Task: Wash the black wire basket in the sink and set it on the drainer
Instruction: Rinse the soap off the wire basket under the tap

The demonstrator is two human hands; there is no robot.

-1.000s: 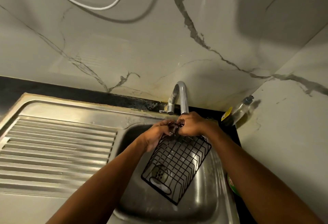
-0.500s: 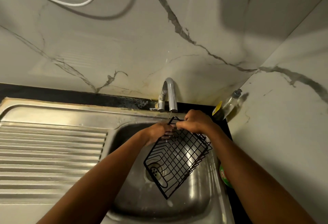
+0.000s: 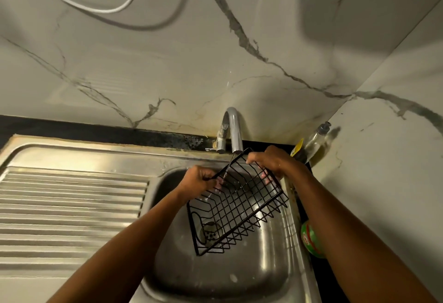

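The black wire basket (image 3: 236,204) hangs tilted over the steel sink bowl (image 3: 239,276), its far edge just under the tap spout (image 3: 236,132). A thin stream of water falls from the spout onto the basket's upper left rim. My left hand (image 3: 200,181) grips that left rim. My right hand (image 3: 271,160) grips the far right corner of the rim. The basket's low end points toward the drain (image 3: 211,232), which shows through the wires. The ribbed drainer (image 3: 72,211) lies to the left of the bowl.
A clear bottle with a yellow label (image 3: 311,143) leans in the back right corner. A green round container (image 3: 311,240) sits on the sink's right edge beside my right forearm. Marble-patterned walls close in behind and on the right. A white cable (image 3: 100,9) loops on the wall.
The basket has been lifted and turned, its far edge raised toward the spout. My hands have moved apart along the rim, and water now runs onto the basket.
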